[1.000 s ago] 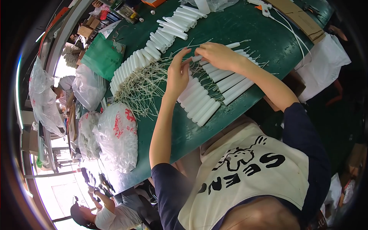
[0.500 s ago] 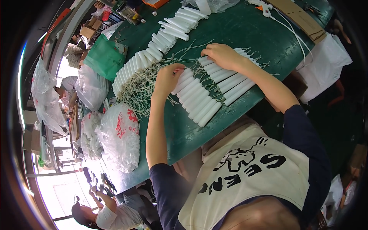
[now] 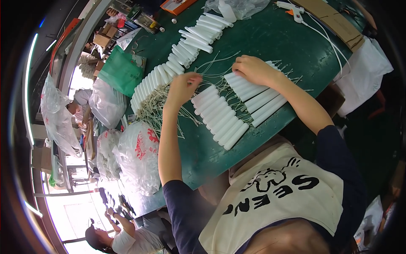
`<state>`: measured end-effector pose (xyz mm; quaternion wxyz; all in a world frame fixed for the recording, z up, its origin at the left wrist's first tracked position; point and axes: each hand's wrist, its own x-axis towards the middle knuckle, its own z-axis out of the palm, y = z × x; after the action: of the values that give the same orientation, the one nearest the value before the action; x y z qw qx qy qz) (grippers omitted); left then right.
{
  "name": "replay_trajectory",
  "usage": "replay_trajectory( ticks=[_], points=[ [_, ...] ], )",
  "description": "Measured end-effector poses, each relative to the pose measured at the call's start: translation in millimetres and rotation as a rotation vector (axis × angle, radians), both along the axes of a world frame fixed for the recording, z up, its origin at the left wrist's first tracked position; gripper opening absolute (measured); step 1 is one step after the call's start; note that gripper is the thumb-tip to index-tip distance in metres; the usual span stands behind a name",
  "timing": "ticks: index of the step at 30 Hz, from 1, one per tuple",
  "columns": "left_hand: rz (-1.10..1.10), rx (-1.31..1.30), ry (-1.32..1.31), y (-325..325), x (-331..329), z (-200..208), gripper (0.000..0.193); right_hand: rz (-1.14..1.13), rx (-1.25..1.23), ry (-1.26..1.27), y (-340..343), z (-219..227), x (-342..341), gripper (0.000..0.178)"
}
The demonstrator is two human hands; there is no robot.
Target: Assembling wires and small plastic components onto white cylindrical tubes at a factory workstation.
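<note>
On the green table in front of me, white tubes with thin cords lie in two side-by-side rows. My left hand (image 3: 185,88) is lifted just off the upper end of the left row (image 3: 220,117), its fingers loosely bent and apart with no tube visible in them. At the upper end of the right row (image 3: 258,98), my right hand (image 3: 253,71) has its fingers curled over the end of a white tube; the palm hides part of that tube. Pale cords stick out from the right row's far ends and run between the two rows.
A long line of white tubes (image 3: 196,39) extends to the back, beside a tangle of cords (image 3: 163,108). A glue gun (image 3: 292,9) with a white cable lies at the back right. Plastic bags (image 3: 137,148) and a green bag (image 3: 120,72) stand left. Another person (image 3: 135,239) sits lower left.
My left hand has drawn back from the left row's upper end. The right hand has slid slightly to the right along the right row. The whole view has shifted a little.
</note>
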<state>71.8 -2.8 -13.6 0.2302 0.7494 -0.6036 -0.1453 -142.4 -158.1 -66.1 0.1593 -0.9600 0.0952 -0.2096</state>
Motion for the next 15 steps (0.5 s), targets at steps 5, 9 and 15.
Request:
replay_trajectory(
  ticks=[5,9,15],
  points=[
    [0.188,-0.232,-0.667,-20,33,2,0.024,-0.001,-0.040,-0.033,1,-2,2,0.011],
    [0.097,-0.243,-0.863,-40,53,-9,0.032,0.005,-0.111,-0.091,0,-5,2,0.009],
    [0.072,-0.229,-0.903,-54,55,-22,0.033,-0.013,-0.104,-0.086,-1,-9,0,0.009]
  ],
)
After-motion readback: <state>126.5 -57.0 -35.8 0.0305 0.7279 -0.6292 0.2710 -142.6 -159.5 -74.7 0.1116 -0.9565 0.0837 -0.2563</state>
